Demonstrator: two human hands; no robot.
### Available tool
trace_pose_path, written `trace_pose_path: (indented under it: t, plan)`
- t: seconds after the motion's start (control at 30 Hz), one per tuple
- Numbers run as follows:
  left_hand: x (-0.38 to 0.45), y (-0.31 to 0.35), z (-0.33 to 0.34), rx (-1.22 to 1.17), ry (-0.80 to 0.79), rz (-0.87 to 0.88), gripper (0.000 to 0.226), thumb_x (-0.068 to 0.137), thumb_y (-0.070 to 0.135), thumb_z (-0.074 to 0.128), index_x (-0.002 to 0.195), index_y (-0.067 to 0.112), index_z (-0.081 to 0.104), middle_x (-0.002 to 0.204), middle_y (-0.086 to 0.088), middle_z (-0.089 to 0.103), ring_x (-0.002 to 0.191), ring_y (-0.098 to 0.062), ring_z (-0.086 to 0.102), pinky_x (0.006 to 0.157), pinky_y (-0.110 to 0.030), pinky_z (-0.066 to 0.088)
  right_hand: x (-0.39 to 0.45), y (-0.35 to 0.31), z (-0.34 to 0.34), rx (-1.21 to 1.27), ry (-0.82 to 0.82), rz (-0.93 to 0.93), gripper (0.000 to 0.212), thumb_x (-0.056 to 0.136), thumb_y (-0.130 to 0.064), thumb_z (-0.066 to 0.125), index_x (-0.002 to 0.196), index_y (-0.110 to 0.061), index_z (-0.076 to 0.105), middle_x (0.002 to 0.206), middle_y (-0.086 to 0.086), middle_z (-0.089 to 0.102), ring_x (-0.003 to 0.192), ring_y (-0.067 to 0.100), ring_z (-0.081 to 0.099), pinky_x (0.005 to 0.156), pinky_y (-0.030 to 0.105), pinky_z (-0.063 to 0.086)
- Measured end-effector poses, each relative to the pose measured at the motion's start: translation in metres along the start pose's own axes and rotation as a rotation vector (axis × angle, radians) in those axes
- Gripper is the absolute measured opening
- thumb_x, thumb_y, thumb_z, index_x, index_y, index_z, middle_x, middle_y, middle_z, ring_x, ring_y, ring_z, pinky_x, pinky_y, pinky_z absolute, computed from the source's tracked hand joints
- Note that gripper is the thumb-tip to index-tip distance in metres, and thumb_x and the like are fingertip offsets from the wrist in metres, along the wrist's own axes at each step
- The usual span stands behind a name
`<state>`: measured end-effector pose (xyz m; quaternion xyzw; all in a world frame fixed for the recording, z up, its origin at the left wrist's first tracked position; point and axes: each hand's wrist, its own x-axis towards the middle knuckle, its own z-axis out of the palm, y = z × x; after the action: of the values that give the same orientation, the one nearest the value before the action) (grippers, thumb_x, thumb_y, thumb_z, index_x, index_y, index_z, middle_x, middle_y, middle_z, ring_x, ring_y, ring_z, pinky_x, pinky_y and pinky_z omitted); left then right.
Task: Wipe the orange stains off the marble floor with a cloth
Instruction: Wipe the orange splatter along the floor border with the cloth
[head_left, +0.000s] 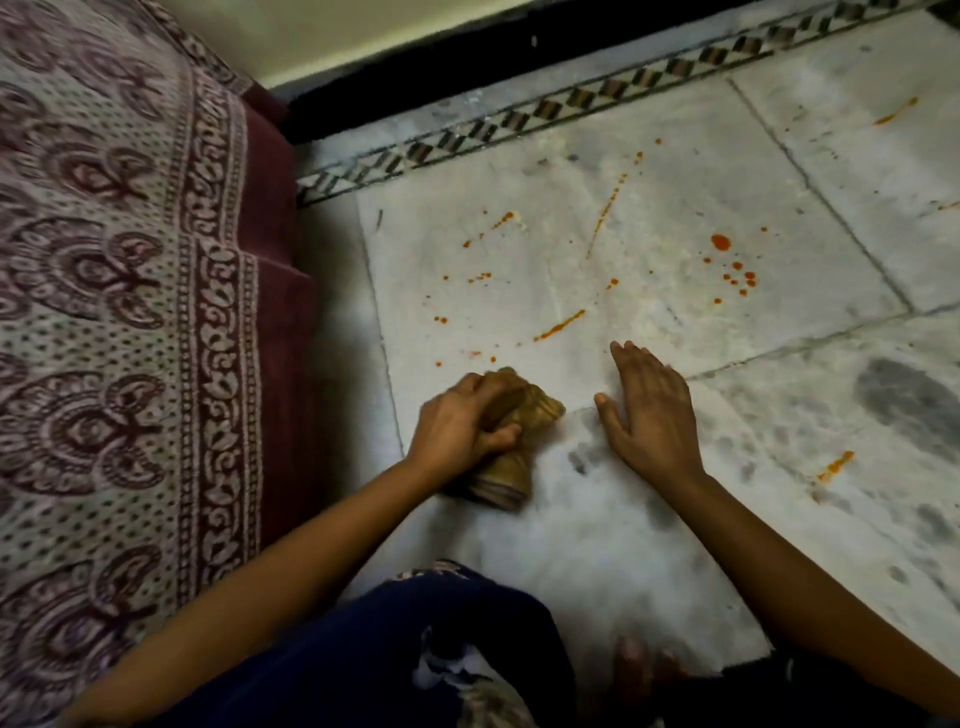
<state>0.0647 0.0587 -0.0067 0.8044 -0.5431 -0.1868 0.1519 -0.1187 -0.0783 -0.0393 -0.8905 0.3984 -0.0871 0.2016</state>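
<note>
Marble floor (675, 519), pale grey-white and veined with darker smudges, laid in large slabs with thin dark joints, carries a scatter of orange stains (719, 242): round drops, fine specks and several thin streaks, most of them on the slab ahead of the person's hands, with lone streaks farther right. A person crouches over it in dark blue clothing (415, 649). The left hand (462, 423) has its fingers curled tightly around a crumpled cloth (506, 457), a tan, soft, wrinkled bundle with a striped hem at its near end, pressed to the floor at the slab joint just short of the nearest orange specks. The right hand (652, 410) lies flat on the marble beside the cloth, fingers straight and spread, holding nothing. A band of dark diamond inlay (519, 122) borders the slabs along a black skirting. At left hangs a block-printed bedcover (119, 291) in maroon and cream, over a plain maroon layer.
</note>
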Motion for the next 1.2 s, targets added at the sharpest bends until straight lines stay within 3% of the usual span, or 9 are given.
trace_pose_path:
  t: [0.13, 0.27, 0.4, 0.5, 0.7, 0.9, 1.0, 1.1, 1.2]
  plan:
    - [0.019, -0.048, -0.017, -0.133, 0.171, -0.222, 0.070, 0.066, 0.064, 0.044, 0.129, 0.034, 0.052, 0.121, -0.005, 0.059, 0.104, -0.028, 0.058, 0.089, -0.037, 0.047, 0.013, -0.005, 0.012, -0.044, -0.011, 0.010, 0.070, 0.087, -0.046, 0.023, 0.143, -0.005, 0.032, 0.148, 0.019, 0.034, 0.137, 0.034, 0.032, 0.112, 0.045, 0.020]
    - [0.042, -0.064, -0.011, -0.097, 0.150, -0.280, 0.060, 0.079, 0.056, 0.051, 0.135, 0.035, 0.045, 0.135, -0.009, 0.049, 0.116, -0.030, 0.051, 0.097, -0.038, 0.041, 0.023, -0.001, 0.024, -0.072, 0.009, 0.071, 0.074, 0.087, -0.047, 0.020, 0.145, -0.002, 0.025, 0.152, 0.020, 0.023, 0.141, 0.034, 0.022, 0.114, 0.041, 0.010]
    - [0.051, -0.062, 0.016, 0.278, 0.040, -0.233, 0.071, 0.086, 0.066, 0.014, 0.149, 0.034, 0.012, 0.158, -0.012, -0.008, 0.144, -0.033, 0.006, 0.114, -0.045, 0.002, 0.029, 0.009, 0.032, -0.119, -0.012, 0.091, 0.072, 0.090, -0.045, 0.024, 0.146, 0.000, 0.021, 0.153, 0.021, 0.020, 0.141, 0.034, 0.018, 0.114, 0.036, 0.001]
    - [0.046, -0.064, 0.031, 0.269, 0.039, -0.201, 0.085, 0.074, 0.078, -0.011, 0.146, 0.033, -0.009, 0.157, -0.008, -0.015, 0.143, -0.022, -0.019, 0.112, -0.042, -0.017, 0.029, 0.016, 0.039, -0.149, -0.001, 0.098, 0.072, 0.092, -0.047, 0.026, 0.146, 0.000, 0.017, 0.154, 0.021, 0.017, 0.142, 0.031, 0.015, 0.114, 0.035, 0.001]
    - [0.059, -0.048, 0.037, 0.232, -0.025, -0.267, 0.076, 0.075, 0.076, 0.004, 0.144, 0.047, -0.004, 0.159, 0.001, -0.010, 0.144, -0.026, -0.015, 0.110, -0.056, -0.010, 0.030, 0.023, 0.044, -0.196, -0.032, 0.074, 0.073, 0.092, -0.048, 0.024, 0.147, -0.001, 0.015, 0.154, 0.020, 0.018, 0.142, 0.029, 0.018, 0.115, 0.035, 0.005]
    - [0.028, -0.065, 0.038, 0.320, -0.036, -0.028, 0.061, 0.087, 0.069, 0.010, 0.143, 0.045, 0.008, 0.158, 0.001, 0.014, 0.145, -0.031, 0.005, 0.107, -0.067, 0.015, 0.030, 0.025, 0.043, -0.176, -0.026, 0.083, 0.073, 0.092, -0.048, 0.025, 0.147, -0.001, 0.017, 0.154, 0.020, 0.019, 0.142, 0.029, 0.019, 0.115, 0.033, 0.004]
    - [0.034, -0.084, 0.026, 0.328, -0.037, -0.181, 0.062, 0.085, 0.071, 0.001, 0.142, 0.048, 0.004, 0.159, 0.001, 0.007, 0.145, -0.032, 0.000, 0.108, -0.063, 0.017, 0.030, 0.025, 0.045, -0.165, -0.014, 0.091, 0.073, 0.092, -0.048, 0.027, 0.146, 0.001, 0.020, 0.153, 0.021, 0.021, 0.142, 0.030, 0.020, 0.115, 0.033, 0.004]
    - [0.080, -0.072, 0.018, 0.265, -0.003, -0.319, 0.057, 0.088, 0.063, 0.013, 0.144, 0.050, 0.006, 0.159, 0.004, 0.000, 0.144, -0.032, -0.007, 0.109, -0.061, 0.010, 0.030, 0.025, 0.046, -0.167, -0.003, 0.075, 0.074, 0.091, -0.047, 0.026, 0.146, 0.002, 0.020, 0.153, 0.021, 0.021, 0.142, 0.030, 0.019, 0.115, 0.034, 0.005]
    - [0.116, -0.048, 0.024, 0.253, -0.009, -0.299, 0.053, 0.095, 0.055, 0.022, 0.145, 0.046, 0.012, 0.159, 0.003, 0.002, 0.145, -0.031, -0.005, 0.110, -0.061, 0.006, 0.030, 0.026, 0.047, -0.170, -0.003, 0.072, 0.074, 0.091, -0.048, 0.026, 0.146, 0.001, 0.019, 0.153, 0.020, 0.020, 0.142, 0.029, 0.017, 0.116, 0.035, 0.005]
